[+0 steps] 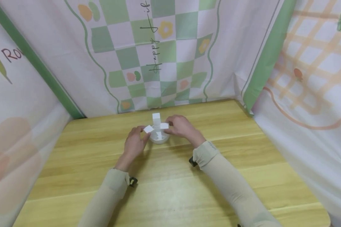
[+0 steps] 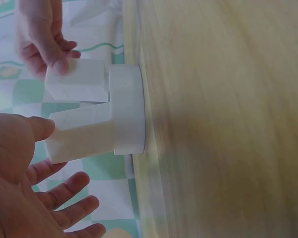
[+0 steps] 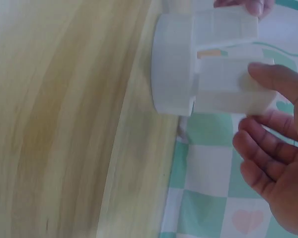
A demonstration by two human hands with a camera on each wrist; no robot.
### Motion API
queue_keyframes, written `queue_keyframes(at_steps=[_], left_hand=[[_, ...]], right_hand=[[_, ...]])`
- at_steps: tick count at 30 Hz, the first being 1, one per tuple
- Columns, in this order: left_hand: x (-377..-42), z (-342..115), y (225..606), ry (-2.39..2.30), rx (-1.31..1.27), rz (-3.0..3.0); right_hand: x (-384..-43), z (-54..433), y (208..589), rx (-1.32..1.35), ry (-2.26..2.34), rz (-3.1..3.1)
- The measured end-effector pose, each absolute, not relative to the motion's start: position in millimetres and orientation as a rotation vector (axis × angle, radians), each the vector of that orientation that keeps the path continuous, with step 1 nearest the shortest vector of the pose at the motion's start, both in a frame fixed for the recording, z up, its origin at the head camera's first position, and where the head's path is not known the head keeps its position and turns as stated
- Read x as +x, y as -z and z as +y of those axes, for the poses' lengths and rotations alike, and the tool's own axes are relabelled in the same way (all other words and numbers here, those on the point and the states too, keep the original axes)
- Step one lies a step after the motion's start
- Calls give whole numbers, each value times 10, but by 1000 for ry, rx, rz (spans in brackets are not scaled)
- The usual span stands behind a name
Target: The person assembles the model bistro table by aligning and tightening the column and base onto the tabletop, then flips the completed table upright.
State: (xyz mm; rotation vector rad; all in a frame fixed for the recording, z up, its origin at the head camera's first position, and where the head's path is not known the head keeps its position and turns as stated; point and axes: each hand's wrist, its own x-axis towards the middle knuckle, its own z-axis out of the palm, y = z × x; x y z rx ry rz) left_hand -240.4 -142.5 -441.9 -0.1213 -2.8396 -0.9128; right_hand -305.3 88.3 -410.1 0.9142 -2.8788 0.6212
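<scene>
A round white dish [image 1: 159, 141] stands near the table's far edge. Leaning slightly outward from it is a left white block [image 2: 84, 131], long and square-ended, pinched near its top between thumb and finger of my left hand [image 1: 134, 145]. The other fingers of that hand spread away. My right hand [image 1: 182, 127] pinches the top of a similar right white block [image 3: 233, 89] at the dish's other side. Between and behind these two rises a tall white block [image 1: 156, 119] with faint cross seams. Something small and white [image 1: 158, 135] shows inside the dish.
The wooden table [image 1: 173, 189] extends in front of the dish toward me. Close behind the dish, a checked green-and-white curtain [image 1: 164, 69] hangs along the far edge, with more printed cloth [image 1: 301, 94] at the sides.
</scene>
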Motion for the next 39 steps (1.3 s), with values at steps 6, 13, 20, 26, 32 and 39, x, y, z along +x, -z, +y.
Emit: queue_keyframes(at_steps=[6, 13, 20, 26, 32, 39], left_hand=[[-2408, -1427, 4419, 914, -123, -2840], [-2416, -1425, 4427, 905, -125, -2843], [-2423, -1431, 4449, 900, -134, -2838], [-2424, -1431, 4452, 905, -135, -2826], [-2426, -1433, 4456, 906, -134, -2829], [-2434, -1438, 4446, 904, -131, -2837]], right_hand=[[-3048, 824, 4042, 908, -609, -2920], [-3048, 802, 4030, 981, -544, -2926], [-3035, 781, 4012, 1021, -391, -2950], [-3056, 768, 4000, 996, -426, -2966], [-3075, 688, 4018, 843, -503, -2997], [-3099, 621, 4048, 835, -563, -2935]])
